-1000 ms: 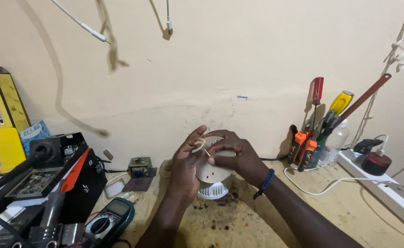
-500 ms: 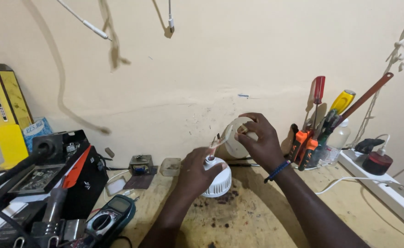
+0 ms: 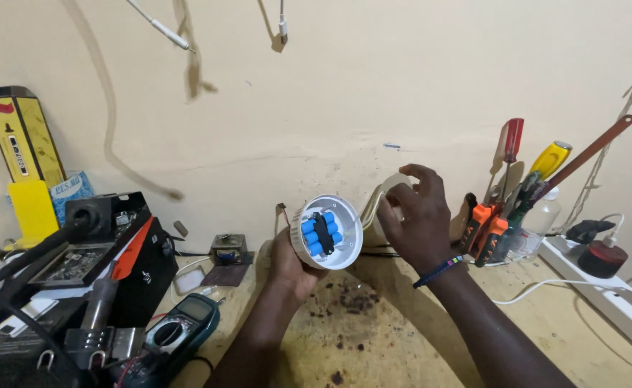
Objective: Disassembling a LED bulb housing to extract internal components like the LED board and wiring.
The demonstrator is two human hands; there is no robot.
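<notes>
So the left hand (image 3: pixel 291 262) is wrapped around a round white plastic housing (image 3: pixel 326 231), gripping it from behind and below, with the open face tilted up and toward the camera. Inside you can see a cluster of blue cylindrical battery cells (image 3: pixel 321 231) with a black strap running across them. It's held up off the bench, roughly centre of the view, just in front of the cream wall.

The right hand (image 3: pixel 415 215) is just to the right of that housing, fingers curled around a pale dome-shaped plastic cover (image 3: pixel 375 210), which sits between the hand and the housing. Cover and housing are close together but look apart. There's a blue beaded bracelet (image 3: pixel 438 271) on the right wrist.

Other stuff around: a worn, stained wooden workbench (image 3: pixel 373 338) underneath, a green-edged digital multimeter (image 3: pixel 186 327) down at lower left, a black soldering station box (image 3: pixel 107 251) further left, a bunch of screwdrivers with red, yellow and orange handles (image 3: pixel 517 194) standing off to the right, and a white power strip (image 3: pixel 617 294) at the far right
</notes>
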